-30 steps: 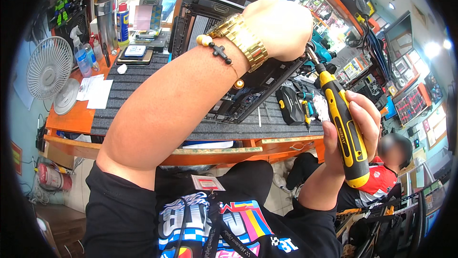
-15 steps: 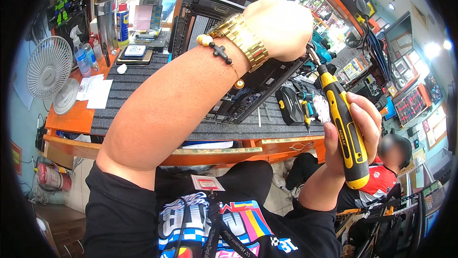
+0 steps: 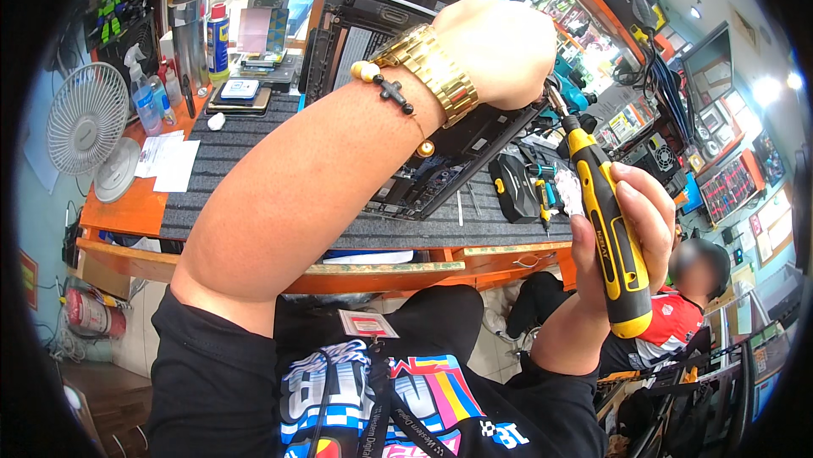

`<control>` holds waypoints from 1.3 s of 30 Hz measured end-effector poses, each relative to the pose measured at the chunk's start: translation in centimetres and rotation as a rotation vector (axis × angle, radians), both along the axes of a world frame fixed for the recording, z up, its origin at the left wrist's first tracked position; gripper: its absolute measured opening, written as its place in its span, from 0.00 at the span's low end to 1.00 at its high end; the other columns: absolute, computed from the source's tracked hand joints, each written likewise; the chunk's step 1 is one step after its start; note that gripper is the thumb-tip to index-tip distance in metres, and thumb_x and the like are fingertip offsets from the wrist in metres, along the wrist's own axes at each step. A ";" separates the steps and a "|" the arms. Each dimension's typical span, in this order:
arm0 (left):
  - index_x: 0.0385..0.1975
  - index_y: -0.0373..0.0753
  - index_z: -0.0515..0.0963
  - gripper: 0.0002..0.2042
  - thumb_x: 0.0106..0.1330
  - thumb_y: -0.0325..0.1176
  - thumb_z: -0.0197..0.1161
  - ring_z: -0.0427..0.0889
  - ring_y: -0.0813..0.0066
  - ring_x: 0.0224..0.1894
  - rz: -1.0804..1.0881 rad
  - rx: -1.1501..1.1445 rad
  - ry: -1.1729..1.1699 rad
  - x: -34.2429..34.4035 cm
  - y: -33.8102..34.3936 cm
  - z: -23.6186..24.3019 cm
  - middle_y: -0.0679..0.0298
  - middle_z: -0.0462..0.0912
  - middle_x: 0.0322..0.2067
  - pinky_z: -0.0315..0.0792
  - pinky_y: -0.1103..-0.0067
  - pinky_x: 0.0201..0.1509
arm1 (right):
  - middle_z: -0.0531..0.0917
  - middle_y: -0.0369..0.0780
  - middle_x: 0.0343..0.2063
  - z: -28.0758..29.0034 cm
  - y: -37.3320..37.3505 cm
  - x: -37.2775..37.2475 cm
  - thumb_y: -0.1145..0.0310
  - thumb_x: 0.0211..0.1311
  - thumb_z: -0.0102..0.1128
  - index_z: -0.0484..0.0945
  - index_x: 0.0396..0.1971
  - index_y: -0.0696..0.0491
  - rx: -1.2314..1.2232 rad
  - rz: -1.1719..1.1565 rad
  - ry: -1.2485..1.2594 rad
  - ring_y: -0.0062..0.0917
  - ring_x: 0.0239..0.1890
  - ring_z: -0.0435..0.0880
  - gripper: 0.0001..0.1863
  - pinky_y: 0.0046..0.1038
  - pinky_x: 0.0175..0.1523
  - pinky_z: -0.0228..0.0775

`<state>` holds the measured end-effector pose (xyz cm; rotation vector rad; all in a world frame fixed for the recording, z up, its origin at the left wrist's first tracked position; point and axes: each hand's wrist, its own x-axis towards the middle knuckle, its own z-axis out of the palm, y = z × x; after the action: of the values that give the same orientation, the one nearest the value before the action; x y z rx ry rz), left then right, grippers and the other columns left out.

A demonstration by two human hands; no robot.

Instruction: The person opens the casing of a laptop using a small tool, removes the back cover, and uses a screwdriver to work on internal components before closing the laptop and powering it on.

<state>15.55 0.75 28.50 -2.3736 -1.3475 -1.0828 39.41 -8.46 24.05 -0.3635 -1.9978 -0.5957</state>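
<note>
My right hand [image 3: 645,225] is wrapped round a yellow and black electric screwdriver [image 3: 611,233]. Its shaft points up and left, and its tip ends beside my left hand [image 3: 500,51]. The left hand is curled in a fist over the right side of an opened black laptop [image 3: 457,174], standing tilted on the bench. The left fingers are turned away from view, so what they grip cannot be made out. A small metal part shows by the screwdriver tip, too small to name. My left forearm hides much of the laptop's inside.
A grey ribbed mat [image 3: 229,204] covers the bench. Right of the laptop lie a black and yellow tool case [image 3: 515,189] and small tools. At left stand a white fan [image 3: 87,119], bottles and a spray can [image 3: 218,38]. A person in red [image 3: 677,314] sits at right.
The screwdriver and my right hand have shifted very slightly up and left. My left hand and the laptop stay in place.
</note>
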 end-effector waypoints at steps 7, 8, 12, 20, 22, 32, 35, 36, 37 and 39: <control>0.46 0.44 0.92 0.13 0.65 0.39 0.75 0.92 0.55 0.48 -0.001 0.006 0.003 -0.2 -0.1 0.0 0.55 0.93 0.42 0.84 0.64 0.57 | 0.88 0.51 0.50 0.7 -0.3 -0.5 0.69 0.57 0.86 0.82 0.53 0.55 -0.002 -0.027 -0.011 0.40 0.51 0.91 0.26 0.38 0.57 0.85; 0.47 0.44 0.92 0.13 0.65 0.39 0.75 0.92 0.55 0.48 -0.004 -0.008 0.006 -0.1 -0.1 0.1 0.55 0.93 0.42 0.84 0.64 0.57 | 0.88 0.51 0.50 0.8 -0.3 -0.5 0.69 0.57 0.85 0.82 0.53 0.55 0.005 -0.038 -0.018 0.40 0.50 0.92 0.26 0.38 0.56 0.85; 0.48 0.44 0.92 0.14 0.66 0.40 0.75 0.92 0.56 0.49 -0.021 0.009 -0.022 -0.1 -0.2 -0.1 0.55 0.93 0.43 0.83 0.64 0.57 | 0.88 0.51 0.50 0.7 -0.1 -0.3 0.68 0.57 0.85 0.82 0.53 0.55 -0.005 -0.003 -0.016 0.40 0.50 0.92 0.26 0.37 0.56 0.85; 0.49 0.45 0.92 0.14 0.66 0.40 0.75 0.92 0.56 0.49 0.002 -0.017 0.007 0.0 -0.3 0.2 0.55 0.93 0.43 0.84 0.64 0.57 | 0.88 0.51 0.50 0.7 -0.1 -0.3 0.68 0.58 0.85 0.81 0.57 0.56 0.014 -0.017 -0.028 0.40 0.50 0.92 0.28 0.37 0.56 0.86; 0.49 0.45 0.92 0.14 0.66 0.40 0.75 0.92 0.56 0.49 -0.004 -0.020 0.006 0.0 -0.4 0.1 0.55 0.93 0.43 0.84 0.64 0.57 | 0.88 0.51 0.50 0.8 -0.5 -0.4 0.68 0.58 0.85 0.81 0.57 0.55 0.015 -0.030 -0.038 0.40 0.50 0.92 0.28 0.37 0.56 0.86; 0.49 0.45 0.92 0.14 0.66 0.40 0.75 0.92 0.55 0.49 0.002 -0.025 0.007 0.0 -0.3 0.2 0.54 0.93 0.43 0.83 0.64 0.57 | 0.89 0.51 0.49 0.8 -0.3 -0.6 0.68 0.56 0.86 0.82 0.55 0.54 0.008 -0.029 -0.030 0.41 0.49 0.92 0.28 0.38 0.54 0.86; 0.49 0.44 0.92 0.14 0.65 0.40 0.75 0.92 0.55 0.49 -0.011 0.005 0.017 -0.2 -0.1 0.1 0.54 0.93 0.43 0.83 0.64 0.57 | 0.89 0.51 0.49 0.8 -0.3 -0.7 0.68 0.56 0.86 0.82 0.55 0.54 0.007 -0.024 -0.019 0.41 0.49 0.92 0.28 0.38 0.54 0.86; 0.49 0.44 0.92 0.14 0.65 0.40 0.75 0.92 0.55 0.49 -0.014 0.005 0.016 -0.1 -0.1 0.1 0.54 0.93 0.43 0.83 0.64 0.57 | 0.89 0.51 0.49 0.8 -0.3 -0.7 0.68 0.56 0.86 0.82 0.55 0.54 0.007 -0.027 -0.020 0.41 0.49 0.92 0.28 0.38 0.54 0.86; 0.49 0.44 0.92 0.15 0.65 0.40 0.75 0.92 0.55 0.49 -0.020 0.006 0.014 0.0 -0.1 0.1 0.55 0.93 0.43 0.83 0.64 0.58 | 0.89 0.51 0.49 0.9 -0.4 -0.6 0.68 0.56 0.86 0.82 0.54 0.53 0.010 -0.036 -0.022 0.41 0.48 0.92 0.28 0.38 0.54 0.86; 0.49 0.44 0.92 0.15 0.65 0.40 0.75 0.92 0.55 0.49 -0.017 0.005 0.015 -0.1 0.0 0.0 0.55 0.93 0.43 0.83 0.64 0.58 | 0.89 0.51 0.49 0.8 -0.3 -0.7 0.68 0.56 0.86 0.82 0.54 0.53 0.013 -0.037 -0.022 0.41 0.48 0.92 0.28 0.38 0.54 0.86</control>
<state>15.43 0.72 28.50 -2.3893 -1.3207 -1.0690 38.74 -8.74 24.82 -0.3887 -2.0111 -0.6377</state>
